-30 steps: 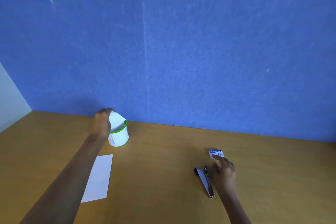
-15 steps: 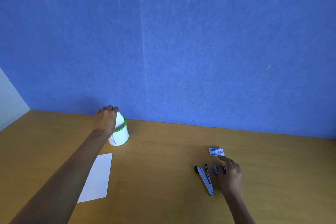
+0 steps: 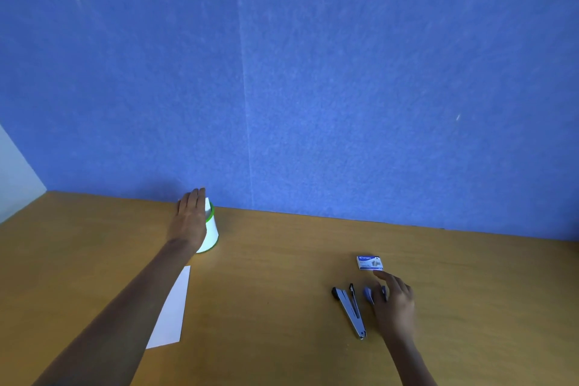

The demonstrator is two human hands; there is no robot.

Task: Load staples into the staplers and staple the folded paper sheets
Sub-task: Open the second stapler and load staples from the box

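The left arm (image 3: 125, 307) and right arm (image 3: 412, 363) are bare all along, long and slender; left hand (image 3: 188, 224) and right hand (image 3: 396, 307) bare too.

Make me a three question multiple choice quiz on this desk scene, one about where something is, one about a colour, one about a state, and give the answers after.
1. Where does the staple box lie relative to the right hand?
A) just past its fingertips, toward the wall
B) under its palm
C) beside its wrist

2. What colour is the rim of the white cup?
A) red
B) green
C) black

3. How does the grey stapler lie on the table?
A) shut flat
B) standing on end
C) swung open

Answers:
1 A: the box sits on the table beyond the outstretched index finger.
2 B: a green band rings the cup's top.
3 C: its two arms spread in a narrow V from the hinge.
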